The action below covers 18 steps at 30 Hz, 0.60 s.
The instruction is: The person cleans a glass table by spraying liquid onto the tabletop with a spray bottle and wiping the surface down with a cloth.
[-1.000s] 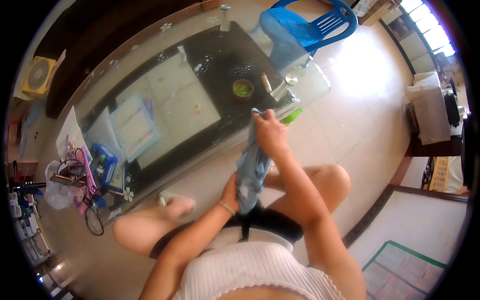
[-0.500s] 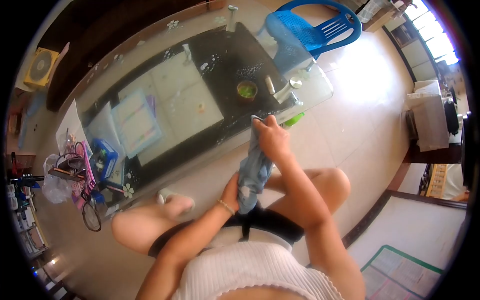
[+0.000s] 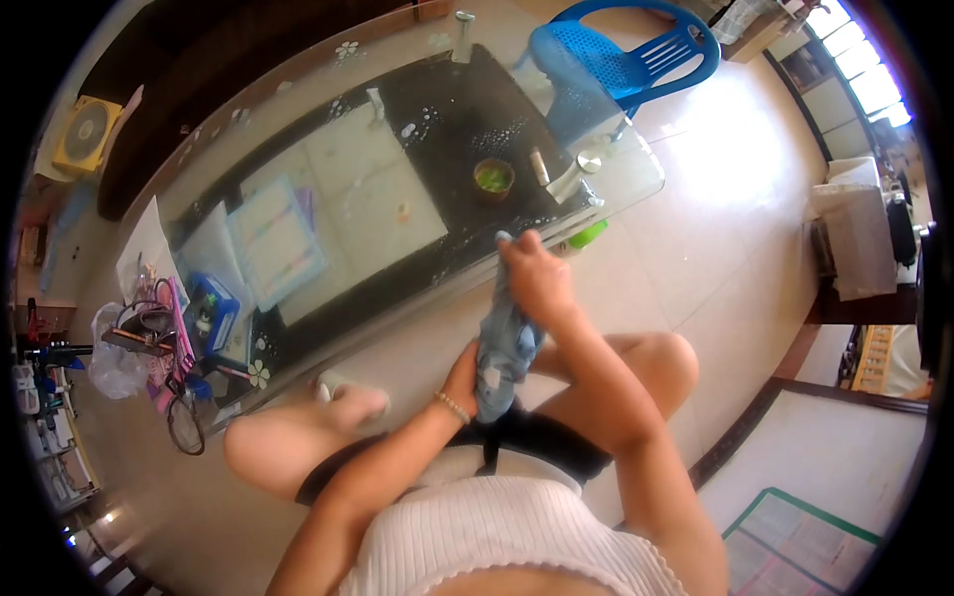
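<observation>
A bunched greyish-blue cloth [image 3: 505, 348] with a pale patch near its lower end is stretched lengthwise between my two hands, above my lap. My right hand [image 3: 540, 283] is closed on its upper end, close to the glass table's edge, and a small tip of fabric pokes out past the fingers. Lower down, my left hand [image 3: 463, 382] holds the cloth from the left side, its fingers mostly hidden behind the fabric. What kind of garment or cloth it is cannot be made out.
A glass table [image 3: 348, 343] lies in front of me, with a small bowl [image 3: 493, 179] of something green seen on or through it. Glasses, a blue box [image 3: 211, 303] and papers crowd its left end. A blue chair [image 3: 616, 60] stands beyond; a green object [image 3: 588, 233] is by the near corner.
Little differs. My right hand has shifted very slightly at the cloth's upper end, and the fabric there has bunched a bit differently. Both hands keep their hold.
</observation>
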Each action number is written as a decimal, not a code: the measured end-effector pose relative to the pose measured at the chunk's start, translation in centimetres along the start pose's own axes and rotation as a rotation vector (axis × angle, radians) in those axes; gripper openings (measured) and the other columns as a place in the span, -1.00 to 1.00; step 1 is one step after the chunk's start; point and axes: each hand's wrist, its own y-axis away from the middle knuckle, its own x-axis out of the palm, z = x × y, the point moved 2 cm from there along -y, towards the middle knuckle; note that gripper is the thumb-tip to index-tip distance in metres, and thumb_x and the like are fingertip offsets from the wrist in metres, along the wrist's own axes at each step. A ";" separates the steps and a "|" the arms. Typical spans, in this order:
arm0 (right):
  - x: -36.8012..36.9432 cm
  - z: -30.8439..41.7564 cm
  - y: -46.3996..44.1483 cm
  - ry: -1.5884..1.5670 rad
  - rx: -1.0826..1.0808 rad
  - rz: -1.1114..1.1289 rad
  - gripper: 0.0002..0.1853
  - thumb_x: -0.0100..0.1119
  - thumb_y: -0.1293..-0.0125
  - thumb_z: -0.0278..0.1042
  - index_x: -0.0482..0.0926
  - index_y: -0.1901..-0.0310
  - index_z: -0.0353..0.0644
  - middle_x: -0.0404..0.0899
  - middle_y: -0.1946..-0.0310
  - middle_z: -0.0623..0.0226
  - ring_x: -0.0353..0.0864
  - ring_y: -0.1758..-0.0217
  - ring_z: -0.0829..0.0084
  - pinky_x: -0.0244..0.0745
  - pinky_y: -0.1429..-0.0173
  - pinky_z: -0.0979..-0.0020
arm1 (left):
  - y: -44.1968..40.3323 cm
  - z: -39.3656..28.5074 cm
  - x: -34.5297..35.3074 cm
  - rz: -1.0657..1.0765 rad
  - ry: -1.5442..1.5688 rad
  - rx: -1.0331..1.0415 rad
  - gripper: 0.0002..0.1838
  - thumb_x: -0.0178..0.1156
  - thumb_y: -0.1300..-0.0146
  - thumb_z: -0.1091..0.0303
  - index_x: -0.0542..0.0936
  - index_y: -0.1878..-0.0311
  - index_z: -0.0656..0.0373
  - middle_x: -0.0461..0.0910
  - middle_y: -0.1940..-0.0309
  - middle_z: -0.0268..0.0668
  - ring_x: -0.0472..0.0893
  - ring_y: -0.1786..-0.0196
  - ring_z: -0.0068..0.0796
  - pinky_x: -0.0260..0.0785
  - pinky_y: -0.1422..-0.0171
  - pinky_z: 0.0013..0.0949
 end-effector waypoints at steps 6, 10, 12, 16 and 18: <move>-0.1 -1.0 -0.6 0.000 0.013 -0.030 -0.54 0.04 -0.11 -0.45 0.49 -0.10 0.13 0.39 0.22 0.27 0.61 0.40 0.22 0.54 0.30 0.23 | -0.6 -0.1 -0.7 0.068 -0.013 -0.013 -0.49 -0.34 -0.39 0.08 0.44 -0.07 0.27 0.60 0.15 -0.10 0.63 0.16 -0.18 0.51 0.01 -0.14; 1.7 1.7 1.3 0.044 -0.263 -0.017 -0.54 0.07 -0.11 -0.43 0.49 -0.11 0.06 0.39 0.25 0.26 0.61 0.40 0.23 0.52 0.34 0.25 | -0.6 -0.5 -0.2 0.087 -0.018 -0.004 -0.49 -0.33 -0.37 0.08 0.46 -0.04 0.28 0.61 0.17 -0.09 0.63 0.18 -0.18 0.52 0.06 -0.16; 0.0 -0.4 -0.3 0.031 -0.130 -0.057 -0.60 0.07 -0.12 -0.40 0.49 -0.06 0.02 0.37 0.25 0.27 0.60 0.41 0.30 0.51 0.42 0.32 | -0.3 -0.5 0.2 0.058 -0.028 -0.002 -0.49 -0.32 -0.37 0.07 0.47 -0.03 0.28 0.61 0.18 -0.09 0.64 0.20 -0.18 0.53 0.08 -0.17; 2.1 2.3 1.8 0.101 -0.277 0.046 -0.65 0.07 -0.15 -0.37 0.50 -0.02 0.03 0.37 0.17 0.29 0.62 0.38 0.37 0.53 0.41 0.31 | -0.5 -0.4 -0.2 0.006 -0.011 0.008 -0.49 -0.31 -0.37 0.07 0.47 -0.02 0.28 0.61 0.19 -0.07 0.64 0.21 -0.18 0.53 0.07 -0.19; 2.0 2.0 2.7 0.094 -0.351 0.023 -0.59 0.06 -0.17 -0.35 0.47 -0.10 0.09 0.37 0.13 0.26 0.63 0.38 0.37 0.54 0.40 0.31 | -0.6 -0.1 -0.4 -0.007 -0.030 0.001 -0.49 -0.30 -0.38 0.06 0.47 -0.02 0.29 0.61 0.19 -0.07 0.63 0.20 -0.19 0.53 0.07 -0.21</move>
